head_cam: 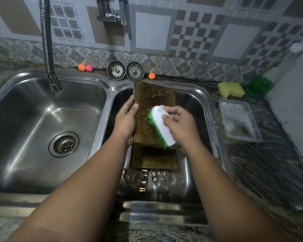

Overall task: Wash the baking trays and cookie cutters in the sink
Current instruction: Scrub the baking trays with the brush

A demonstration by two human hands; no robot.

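Over the right sink basin (202, 109) my left hand (125, 119) grips the left edge of a brown, soapy baking tray (153, 96), tilted with its far end on the sink's back rim. My right hand (177, 122) grips a white scrub brush (162, 125) whose green bristles press on the tray's surface. A second brown tray (153, 158) lies in the basin below it. Several metal cookie cutters (151, 179) sit on the basin floor nearer to me.
The left basin (42, 123) has an open drain and a flexible faucet hose (47, 44) hanging over it. Two sink strainers (125, 69) and small coloured balls (85, 67) stand on the back ledge. A yellow sponge (230, 89), a green dish (259, 86) and a tub of soapy water (238, 119) sit on the right counter.
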